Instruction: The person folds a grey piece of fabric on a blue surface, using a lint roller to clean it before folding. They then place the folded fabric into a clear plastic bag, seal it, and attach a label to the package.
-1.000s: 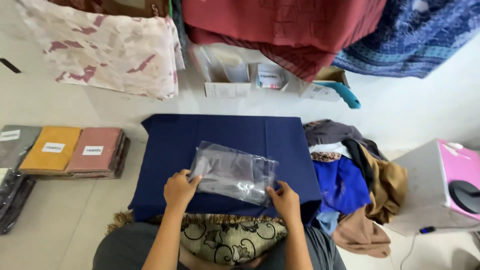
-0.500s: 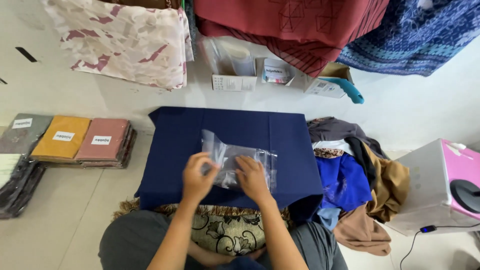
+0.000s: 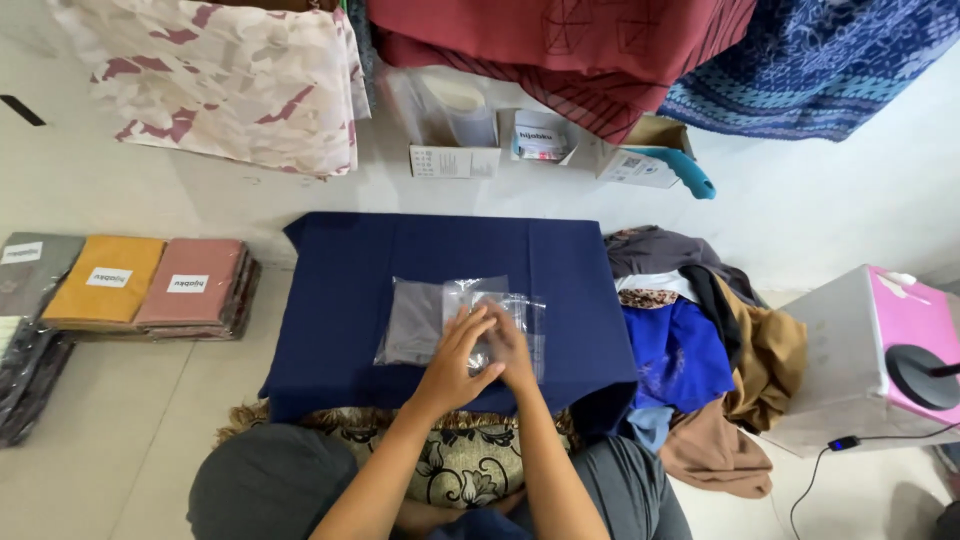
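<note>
Two hands, left hand (image 3: 450,362), right hand (image 3: 510,350), one clear bag (image 3: 415,320)

Clear glossy plastic bag (image 3: 440,318), crinkled, holding grey matt cloth; it lies on smooth, matt navy cloth (image 3: 350,290).

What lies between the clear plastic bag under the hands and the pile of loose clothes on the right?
In the head view, only navy cloth lies between the clear plastic bag and the clothes pile.
</note>
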